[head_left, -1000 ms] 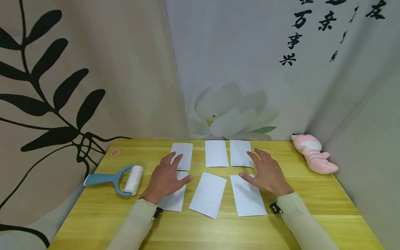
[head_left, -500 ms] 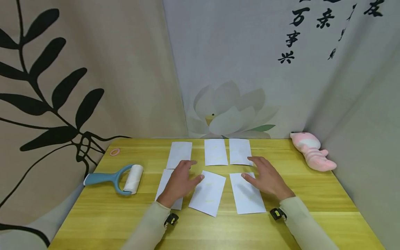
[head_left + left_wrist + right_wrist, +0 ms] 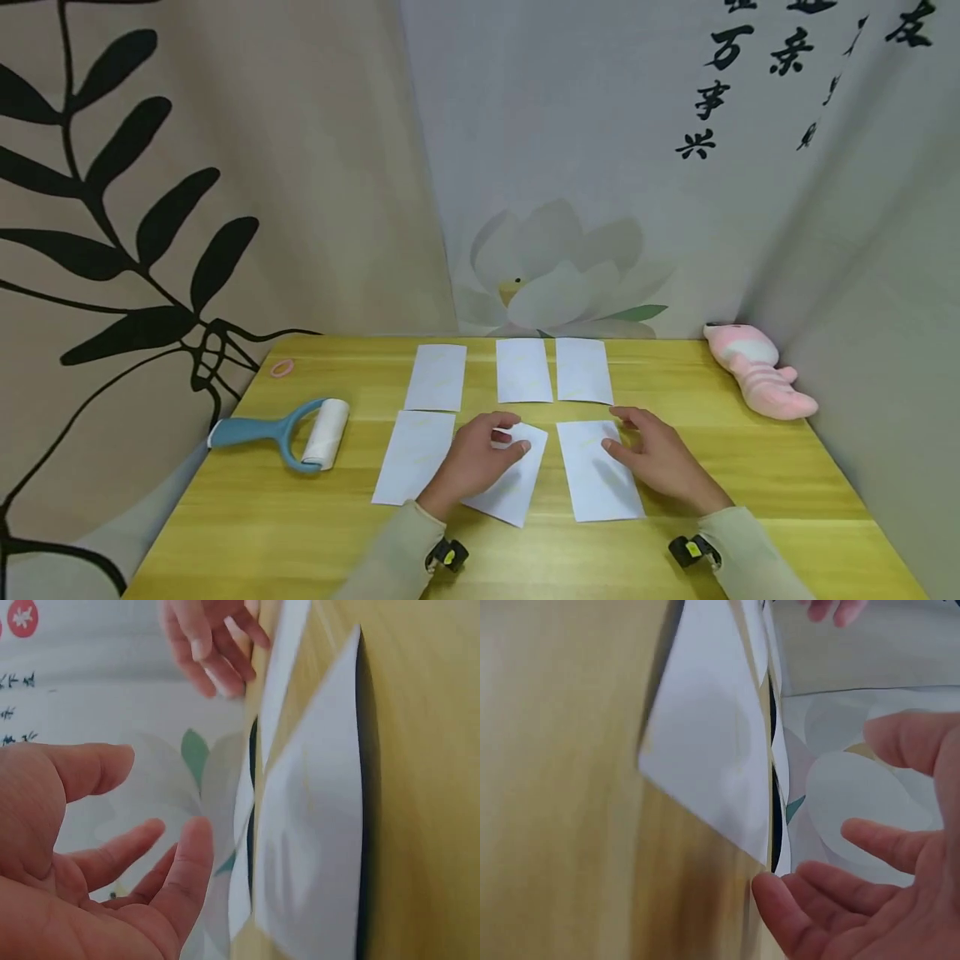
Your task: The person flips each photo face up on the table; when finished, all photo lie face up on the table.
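Observation:
White rectangular sheets of paper lie in two rows on the wooden table. My left hand is over the middle front sheet and hides part of it, thumb and fingers apart with nothing between them. My right hand is over the right edge of the right front sheet, fingers loosely bent and holding nothing. To the left is the left front sheet. In the left wrist view, a paper sheet lies beside the left hand. Another sheet shows beside the right hand in the right wrist view.
Farther back lie the left, middle and right rear sheets. A blue-handled lint roller and a pink ring are at the left. A pink plush toy sits at the back right against the curtain.
My left hand has moved right and nearer to me, from the left sheets to over the middle front sheet. My right hand has drawn back slightly from the rear right sheet.

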Demonstrator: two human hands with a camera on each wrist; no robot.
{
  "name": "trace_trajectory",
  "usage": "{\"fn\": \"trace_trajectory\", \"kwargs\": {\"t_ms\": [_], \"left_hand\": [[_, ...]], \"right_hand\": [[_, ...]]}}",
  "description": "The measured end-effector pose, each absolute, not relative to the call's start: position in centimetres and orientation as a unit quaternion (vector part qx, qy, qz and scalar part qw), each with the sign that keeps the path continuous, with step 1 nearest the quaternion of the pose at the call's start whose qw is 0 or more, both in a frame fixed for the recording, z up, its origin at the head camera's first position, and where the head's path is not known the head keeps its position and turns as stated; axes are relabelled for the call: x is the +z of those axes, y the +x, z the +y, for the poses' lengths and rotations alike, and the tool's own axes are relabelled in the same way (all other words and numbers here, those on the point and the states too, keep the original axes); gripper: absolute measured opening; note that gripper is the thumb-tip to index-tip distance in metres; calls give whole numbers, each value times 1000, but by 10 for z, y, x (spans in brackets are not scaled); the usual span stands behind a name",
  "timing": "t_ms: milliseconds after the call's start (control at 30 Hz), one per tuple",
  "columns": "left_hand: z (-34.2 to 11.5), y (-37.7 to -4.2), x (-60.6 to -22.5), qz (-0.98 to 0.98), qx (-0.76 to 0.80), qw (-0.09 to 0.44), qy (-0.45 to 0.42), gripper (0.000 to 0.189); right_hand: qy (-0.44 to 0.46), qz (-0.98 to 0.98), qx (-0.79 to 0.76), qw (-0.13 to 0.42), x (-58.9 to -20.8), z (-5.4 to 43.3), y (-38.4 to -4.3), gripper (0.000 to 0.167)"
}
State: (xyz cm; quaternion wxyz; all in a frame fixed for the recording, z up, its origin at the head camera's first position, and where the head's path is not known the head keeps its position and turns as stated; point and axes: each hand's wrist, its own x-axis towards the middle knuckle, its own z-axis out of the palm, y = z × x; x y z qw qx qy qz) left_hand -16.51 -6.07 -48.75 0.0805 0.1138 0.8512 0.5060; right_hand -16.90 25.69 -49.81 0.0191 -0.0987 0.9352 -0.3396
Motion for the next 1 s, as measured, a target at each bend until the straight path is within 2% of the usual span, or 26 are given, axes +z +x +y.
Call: {"fn": "trace_trajectory", "kwargs": {"t_ms": [367,600,1000], "left_hand": [[-35,-146,-496,796,568,163,132,49],[-18,-143,-501,766,596,216,111,55],[-6,-139,-497,747,627,208,73,60]], "right_hand": [[-92,911,-399,48,-500,255,-150,59],[-85,903,-419,52,-504,253,-142,58],[-71,902,-421,68,-498,250,-138,58]]}}
